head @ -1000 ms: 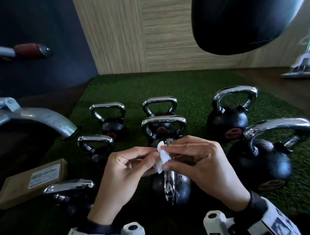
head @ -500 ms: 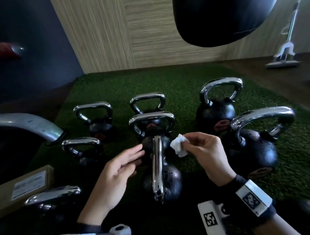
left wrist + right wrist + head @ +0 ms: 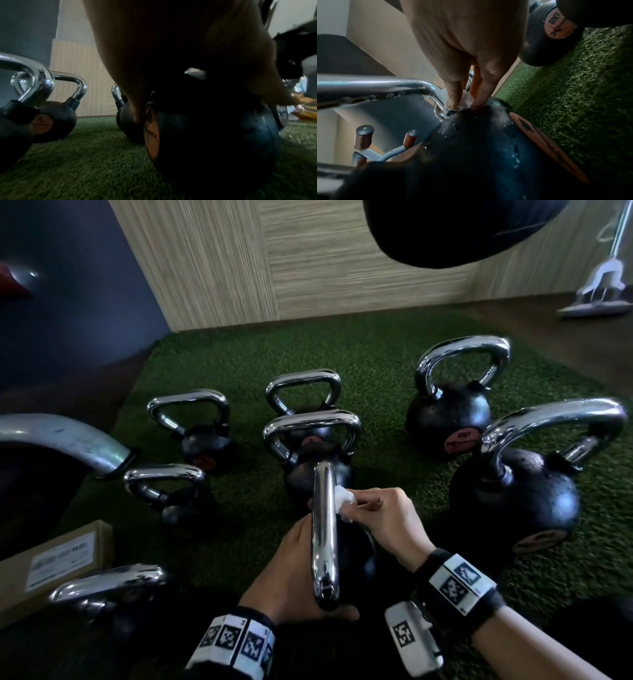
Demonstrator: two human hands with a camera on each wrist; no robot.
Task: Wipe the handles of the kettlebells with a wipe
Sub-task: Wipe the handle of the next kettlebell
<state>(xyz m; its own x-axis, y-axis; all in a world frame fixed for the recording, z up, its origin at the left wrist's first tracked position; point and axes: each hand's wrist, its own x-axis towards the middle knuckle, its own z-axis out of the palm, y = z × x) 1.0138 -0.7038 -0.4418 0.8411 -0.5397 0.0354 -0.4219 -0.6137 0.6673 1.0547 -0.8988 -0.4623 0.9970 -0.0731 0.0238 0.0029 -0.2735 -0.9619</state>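
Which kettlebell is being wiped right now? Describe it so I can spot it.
On the green turf mat, go to the middle column of black kettlebells with chrome handles and take the nearest one. Its chrome handle runs end-on toward the camera, unlike its crosswise neighbours, with the right hand pressing a crumpled white wipe against it.

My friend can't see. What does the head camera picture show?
A right hand presses a crumpled white wipe against a black kettlebell's shiny chrome handle, which the left hand steadies. More kettlebells stand on green turf.

The chrome handle [image 3: 324, 529] hides the left hand's [image 3: 291, 573] fingers.
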